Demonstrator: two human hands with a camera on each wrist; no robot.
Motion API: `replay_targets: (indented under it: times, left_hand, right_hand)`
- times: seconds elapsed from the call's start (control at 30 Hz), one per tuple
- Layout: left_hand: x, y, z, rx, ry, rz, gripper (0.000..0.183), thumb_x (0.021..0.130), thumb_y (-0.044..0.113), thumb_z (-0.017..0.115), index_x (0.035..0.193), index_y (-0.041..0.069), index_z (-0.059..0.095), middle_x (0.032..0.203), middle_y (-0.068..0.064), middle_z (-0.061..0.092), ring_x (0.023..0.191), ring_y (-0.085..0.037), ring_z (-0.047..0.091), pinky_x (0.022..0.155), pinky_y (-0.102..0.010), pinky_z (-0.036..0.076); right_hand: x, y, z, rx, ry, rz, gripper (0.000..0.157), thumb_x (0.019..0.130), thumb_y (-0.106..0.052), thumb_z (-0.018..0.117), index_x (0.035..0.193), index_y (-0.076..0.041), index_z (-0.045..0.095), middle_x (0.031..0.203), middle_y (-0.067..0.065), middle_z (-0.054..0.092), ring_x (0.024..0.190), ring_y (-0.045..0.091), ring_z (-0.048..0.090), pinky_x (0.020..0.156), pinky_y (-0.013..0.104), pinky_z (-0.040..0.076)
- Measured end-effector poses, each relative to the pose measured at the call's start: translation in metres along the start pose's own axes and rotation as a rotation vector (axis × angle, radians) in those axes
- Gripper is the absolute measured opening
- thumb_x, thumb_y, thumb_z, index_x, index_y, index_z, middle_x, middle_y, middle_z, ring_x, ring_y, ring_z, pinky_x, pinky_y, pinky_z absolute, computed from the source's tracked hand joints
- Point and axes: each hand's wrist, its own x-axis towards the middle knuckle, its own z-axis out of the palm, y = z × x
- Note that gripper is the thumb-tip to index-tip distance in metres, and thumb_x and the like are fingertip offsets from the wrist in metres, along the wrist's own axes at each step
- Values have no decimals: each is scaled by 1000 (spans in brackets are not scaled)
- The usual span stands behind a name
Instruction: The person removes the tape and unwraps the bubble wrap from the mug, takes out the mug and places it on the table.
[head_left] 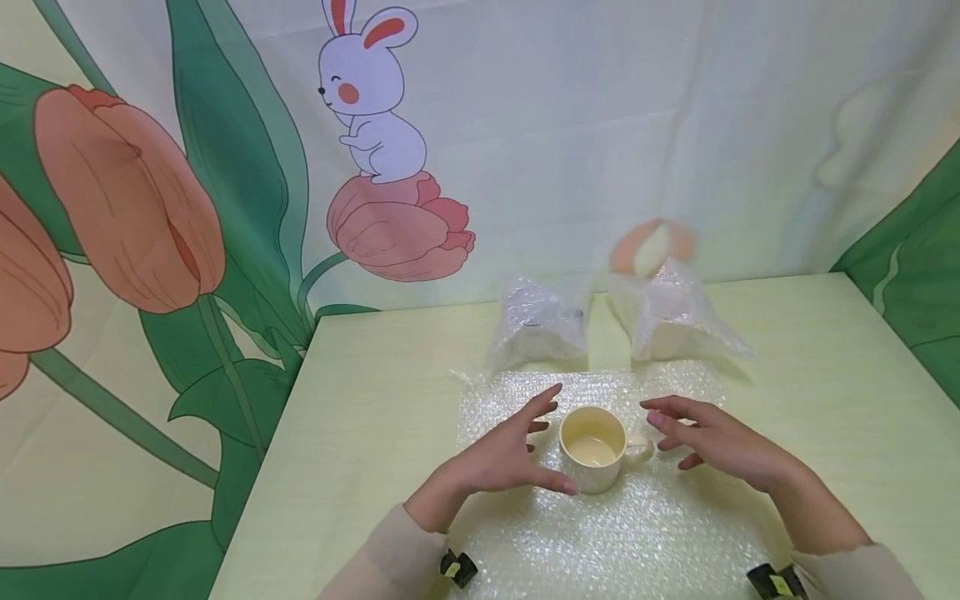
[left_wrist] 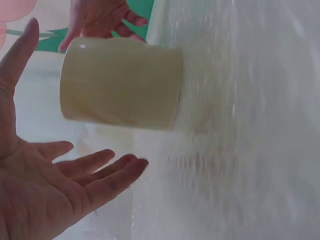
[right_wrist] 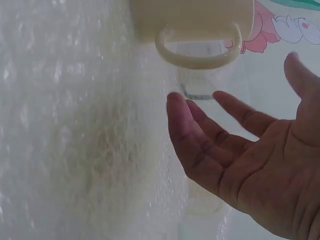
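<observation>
A cream-coloured mug stands upright on a sheet of bubble wrap, its handle pointing right. On the mug's left side my left hand spreads its thumb and fingers apart, holding nothing. My right hand hovers to the right of the handle with its fingers loosely bent and nothing in them. In the left wrist view the mug shows its plain side beyond the palm. The right wrist view shows a gap between the handle and the fingertips.
Two bubble-wrapped bundles, one on the left and one on the right, sit behind the sheet near the back edge of the pale table. A printed cloth with tulips and a rabbit hangs behind the table.
</observation>
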Motion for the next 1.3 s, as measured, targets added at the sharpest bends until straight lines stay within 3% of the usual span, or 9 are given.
replay_targets:
  times: [0.2, 0.33, 0.5, 0.77, 1.03, 1.3]
  left_hand:
    - [9, 1, 12, -102, 44, -62, 107, 74, 32, 95, 161, 28, 32, 151, -7, 51, 133, -32, 56, 100, -43, 56]
    - [14, 0, 20, -88, 66, -94, 104, 73, 33, 96, 159, 23, 37, 143, -5, 56, 125, -27, 60, 94, -34, 55]
    - [19, -1, 29, -26, 97, -65, 100, 69, 33, 98, 153, 17, 45, 138, -3, 60, 120, -26, 62, 89, -29, 54]
    - [23, -5, 35, 13, 119, -57, 83, 71, 31, 97, 140, 15, 54, 129, -3, 67, 119, -23, 64, 98, -32, 51]
    - [22, -3, 37, 37, 123, -76, 82, 72, 33, 96, 140, 17, 54, 129, -2, 68, 123, -25, 65, 104, -37, 50]
    - [21, -3, 37, -3, 122, -75, 80, 73, 32, 95, 141, 18, 54, 130, -2, 68, 124, -26, 65, 103, -36, 50]
  right_hand:
    - [4, -2, 10, 131, -17, 96, 59, 107, -47, 52, 147, -4, 48, 140, 24, 50, 107, 32, 71, 79, 44, 63]
    - [6, -1, 17, 169, -30, 109, 57, 106, -49, 54, 141, -4, 51, 137, 24, 51, 103, 33, 73, 77, 46, 64]
    - [9, 1, 24, 199, -65, 86, 55, 107, -46, 53, 138, -1, 51, 137, 28, 57, 103, 33, 73, 80, 46, 64]
    - [11, 4, 27, 218, -93, 38, 49, 108, -38, 55, 132, 5, 53, 123, 21, 64, 106, 32, 72, 90, 42, 62]
    - [13, 5, 27, 226, -85, 25, 43, 108, -34, 56, 125, 6, 57, 121, 20, 68, 107, 31, 72, 92, 43, 61]
    - [13, 5, 28, 230, -76, 25, 36, 109, -29, 53, 125, 3, 57, 123, 20, 66, 108, 32, 73, 92, 44, 61]
